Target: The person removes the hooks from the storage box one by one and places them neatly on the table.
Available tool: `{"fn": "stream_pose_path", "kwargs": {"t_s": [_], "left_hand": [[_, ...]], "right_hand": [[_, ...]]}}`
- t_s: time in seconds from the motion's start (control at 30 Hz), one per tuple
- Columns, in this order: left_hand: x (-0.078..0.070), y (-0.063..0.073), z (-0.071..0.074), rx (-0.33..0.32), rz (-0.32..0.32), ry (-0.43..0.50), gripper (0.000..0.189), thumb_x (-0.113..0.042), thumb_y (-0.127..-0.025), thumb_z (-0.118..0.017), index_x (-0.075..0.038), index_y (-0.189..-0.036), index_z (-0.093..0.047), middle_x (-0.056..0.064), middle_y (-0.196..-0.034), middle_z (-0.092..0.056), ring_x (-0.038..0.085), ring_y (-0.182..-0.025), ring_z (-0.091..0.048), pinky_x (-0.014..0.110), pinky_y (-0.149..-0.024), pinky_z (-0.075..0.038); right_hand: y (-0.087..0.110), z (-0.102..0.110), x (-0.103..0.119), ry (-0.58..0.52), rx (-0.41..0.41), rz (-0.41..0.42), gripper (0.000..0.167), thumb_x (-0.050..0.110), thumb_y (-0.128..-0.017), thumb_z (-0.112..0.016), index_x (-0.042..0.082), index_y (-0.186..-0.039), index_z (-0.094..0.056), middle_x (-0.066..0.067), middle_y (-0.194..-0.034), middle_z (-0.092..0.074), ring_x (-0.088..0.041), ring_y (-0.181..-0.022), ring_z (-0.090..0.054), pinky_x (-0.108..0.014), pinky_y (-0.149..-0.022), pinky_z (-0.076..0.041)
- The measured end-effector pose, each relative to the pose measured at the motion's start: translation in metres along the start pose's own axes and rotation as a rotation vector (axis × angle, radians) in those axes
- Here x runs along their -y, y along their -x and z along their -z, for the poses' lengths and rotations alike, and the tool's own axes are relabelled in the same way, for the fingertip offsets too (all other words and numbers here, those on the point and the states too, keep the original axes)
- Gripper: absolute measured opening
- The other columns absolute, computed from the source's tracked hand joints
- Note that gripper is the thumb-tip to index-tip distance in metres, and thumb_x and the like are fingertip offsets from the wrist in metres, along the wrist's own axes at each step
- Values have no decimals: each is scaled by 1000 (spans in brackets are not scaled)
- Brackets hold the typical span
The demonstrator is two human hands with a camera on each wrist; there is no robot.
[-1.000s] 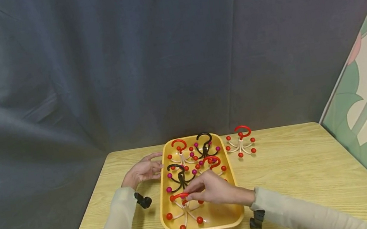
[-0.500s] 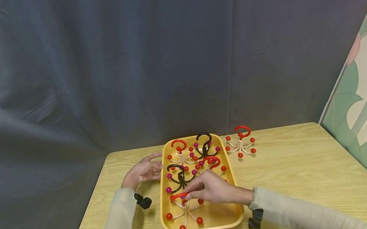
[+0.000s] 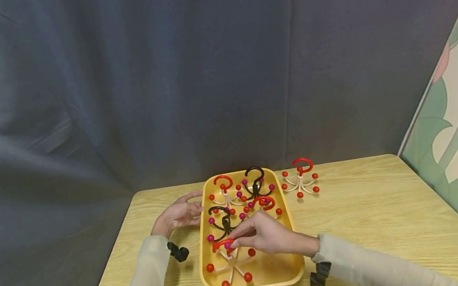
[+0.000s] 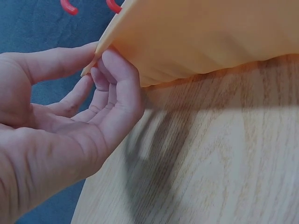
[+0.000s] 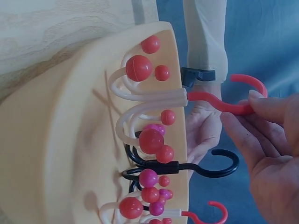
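Observation:
My right hand (image 3: 264,236) pinches the red hook of a white multi-armed hanger (image 3: 231,261) between thumb and fingers. This hanger has red balls on its arm tips and stands upright over the near left part of the yellow tray (image 3: 273,273). In the right wrist view, its white stem (image 5: 173,97) and red hook (image 5: 219,105) point toward the hand. My left hand (image 3: 179,216) holds the tray's left rim; the left wrist view shows fingers and thumb (image 4: 117,88) at that rim. Behind the held hanger, a black hanger (image 3: 226,221) with magenta balls sits in the tray.
Farther back in the tray are a white hanger with a red hook (image 3: 223,183) and another black hanger (image 3: 255,187). A red hook (image 3: 265,201) shows just beyond my right hand. One more white hanger (image 3: 300,182) stands on the wooden table (image 3: 366,211), right of the tray.
The held hanger has turned slightly: its red balls have shifted and a magenta ball now shows by the hook. Both hands stay nearly where they were.

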State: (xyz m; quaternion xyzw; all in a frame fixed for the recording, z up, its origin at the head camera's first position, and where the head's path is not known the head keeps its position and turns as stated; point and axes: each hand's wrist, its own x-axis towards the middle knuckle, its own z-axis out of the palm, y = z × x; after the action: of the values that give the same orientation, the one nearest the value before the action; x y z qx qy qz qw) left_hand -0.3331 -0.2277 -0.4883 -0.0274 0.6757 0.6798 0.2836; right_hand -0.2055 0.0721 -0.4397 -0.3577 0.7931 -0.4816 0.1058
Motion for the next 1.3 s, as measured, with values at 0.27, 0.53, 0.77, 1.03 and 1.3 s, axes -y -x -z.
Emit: {"fn": "stream_pose_path", "kwargs": {"t_s": [0.27, 0.53, 0.77, 1.03, 1.3], "left_hand": [[-2, -2, 1, 3, 7, 2, 69, 3, -100, -60, -14, -162, -34, 18, -138, -65, 18, -96, -71, 34, -80, -62], [0, -2, 2, 5, 21, -10, 69, 4, -99, -60, -13, -161, -35, 23, -147, -57, 20, -98, -73, 35, -81, -62], [-5, -1, -1, -2, 18, -14, 71, 5, -98, -59, -13, -162, -34, 18, -143, -59, 21, -100, -71, 36, -83, -62], [-6, -3, 3, 6, 12, -2, 71, 5, -100, -57, -13, -163, -31, 20, -147, -57, 20, -100, -72, 36, -82, -61], [-1, -1, 7, 8, -14, 5, 69, 5, -100, -59, -12, -162, -33, 14, -134, -66, 17, -96, -72, 35, -82, -60]], "right_hand": [[1, 5, 9, 5, -44, 24, 17, 15, -96, -77, 10, -111, -83, -8, -104, -83, -6, -88, -79, -20, -74, -61], [6, 10, 15, -25, -60, 36, 18, 16, -96, -76, 8, -112, -82, -11, -106, -82, -5, -89, -79, -21, -76, -61], [10, 19, 19, -27, -91, 80, 18, 18, -95, -78, 9, -110, -83, -9, -101, -83, -6, -83, -78, -23, -69, -61], [17, 39, 23, -28, -122, 32, 20, 20, -94, -79, 10, -110, -83, -9, -103, -83, 1, -74, -71, -20, -63, -56], [29, 71, 25, -44, -179, 45, 21, 17, -94, -79, 7, -112, -82, -10, -103, -83, -4, -78, -75, -22, -65, -58]]}}
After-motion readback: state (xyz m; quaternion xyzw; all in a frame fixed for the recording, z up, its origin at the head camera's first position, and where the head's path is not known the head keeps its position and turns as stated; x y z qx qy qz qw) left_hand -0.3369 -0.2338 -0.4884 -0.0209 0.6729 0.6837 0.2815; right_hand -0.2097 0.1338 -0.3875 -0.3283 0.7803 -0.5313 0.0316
